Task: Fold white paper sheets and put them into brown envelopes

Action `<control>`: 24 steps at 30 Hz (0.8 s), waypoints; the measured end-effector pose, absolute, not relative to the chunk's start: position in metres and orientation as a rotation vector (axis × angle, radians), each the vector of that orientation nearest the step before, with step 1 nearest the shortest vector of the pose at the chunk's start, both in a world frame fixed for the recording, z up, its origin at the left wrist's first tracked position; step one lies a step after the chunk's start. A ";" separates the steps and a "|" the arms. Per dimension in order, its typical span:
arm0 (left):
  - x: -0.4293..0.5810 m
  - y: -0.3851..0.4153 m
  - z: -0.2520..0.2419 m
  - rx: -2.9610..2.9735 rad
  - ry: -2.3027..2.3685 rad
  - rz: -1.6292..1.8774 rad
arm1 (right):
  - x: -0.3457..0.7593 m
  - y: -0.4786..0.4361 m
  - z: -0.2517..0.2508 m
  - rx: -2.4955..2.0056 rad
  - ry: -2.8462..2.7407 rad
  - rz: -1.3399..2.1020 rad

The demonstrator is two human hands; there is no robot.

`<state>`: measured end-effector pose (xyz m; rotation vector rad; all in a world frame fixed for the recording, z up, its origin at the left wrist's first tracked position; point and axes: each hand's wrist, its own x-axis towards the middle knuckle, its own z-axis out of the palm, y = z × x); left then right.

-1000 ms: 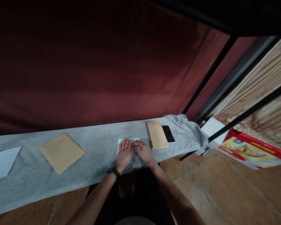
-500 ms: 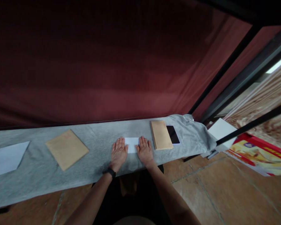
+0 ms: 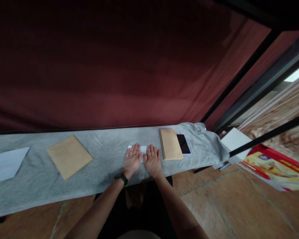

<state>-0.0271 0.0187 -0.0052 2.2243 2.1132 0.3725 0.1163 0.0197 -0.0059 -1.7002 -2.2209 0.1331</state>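
Note:
A small white paper (image 3: 144, 149) lies on the grey cloth, partly hidden beneath both hands. My left hand (image 3: 133, 162), with a dark band on its wrist, rests flat on the paper's left part, fingers spread a little. Flat on its right part lies my right hand (image 3: 153, 161), fingers extended. The two thumbs nearly touch. Just right of my right hand is a stack of brown envelopes (image 3: 171, 144), partly over a dark tablet (image 3: 183, 144).
Farther left on the cloth-covered table (image 3: 107, 146) are a single brown envelope (image 3: 69, 157) and white sheets (image 3: 6, 165). A dark red curtain (image 3: 114, 109) hangs behind. At the right stand a black pole and a red and yellow box (image 3: 276, 167).
My left hand has slid right, closer to my right hand, and covers more of the white paper. My right hand has hardly moved.

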 end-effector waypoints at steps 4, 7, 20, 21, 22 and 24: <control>-0.053 0.018 -0.005 2.193 2.219 0.330 | 0.115 0.019 -0.004 -1.714 -2.211 0.121; -0.060 0.018 -0.001 2.195 2.229 0.284 | 0.115 0.018 -0.001 -1.721 -2.201 0.129; -0.058 0.052 0.041 2.057 1.969 0.445 | 0.118 0.019 0.000 -1.713 -2.189 0.173; -0.060 0.055 0.042 2.028 1.958 0.459 | 0.118 0.020 0.000 -1.714 -2.181 0.179; -0.062 0.058 0.043 1.993 1.948 0.475 | 0.118 0.020 -0.001 -1.713 -2.171 0.182; -0.067 0.062 0.043 1.888 1.917 0.526 | 0.119 0.020 -0.002 -1.704 -2.148 0.182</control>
